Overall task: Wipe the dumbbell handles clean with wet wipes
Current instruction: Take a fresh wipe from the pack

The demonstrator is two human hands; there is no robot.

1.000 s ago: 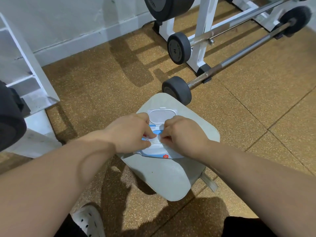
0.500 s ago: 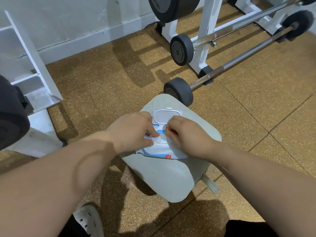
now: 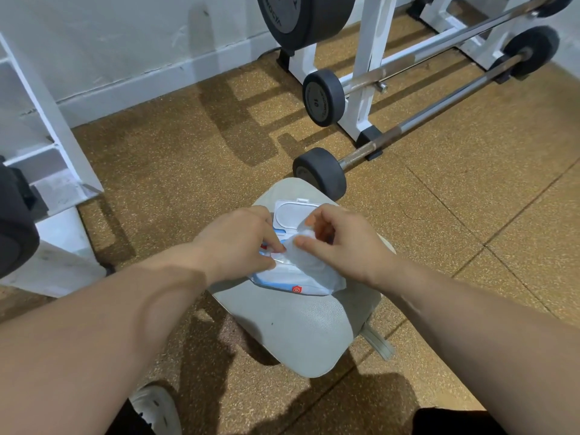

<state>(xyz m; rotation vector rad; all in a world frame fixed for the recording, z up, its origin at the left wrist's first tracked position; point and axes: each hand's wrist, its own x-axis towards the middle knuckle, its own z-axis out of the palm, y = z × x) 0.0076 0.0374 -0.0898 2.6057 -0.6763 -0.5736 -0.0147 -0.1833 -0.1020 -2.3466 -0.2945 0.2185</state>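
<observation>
Floor (image 3: 175, 158): speckled brown matting, meeting a white wall (image 3: 125, 42) at the far left. A white rack (image 3: 367, 73) stands at the far right. One barbell (image 3: 439, 114) lies on the floor, its near disc (image 3: 320, 172) just beyond the far edge of a grey padded seat (image 3: 292, 334).

The wet wipes pack (image 3: 301, 285) lies on the far half of the seat, its lid (image 3: 290, 213) flipped open toward the far edge.

Left hand (image 3: 238, 243): fingers curled, pressing and pinching the pack at its opening. Right hand (image 3: 342, 243): thumb and forefinger pinching a wipe (image 3: 309, 262), other fingers loosely spread.

Half a second ago the right fingers were down at the opening with little wipe showing. That hand is now raised and the sheet drawn well out.
</observation>
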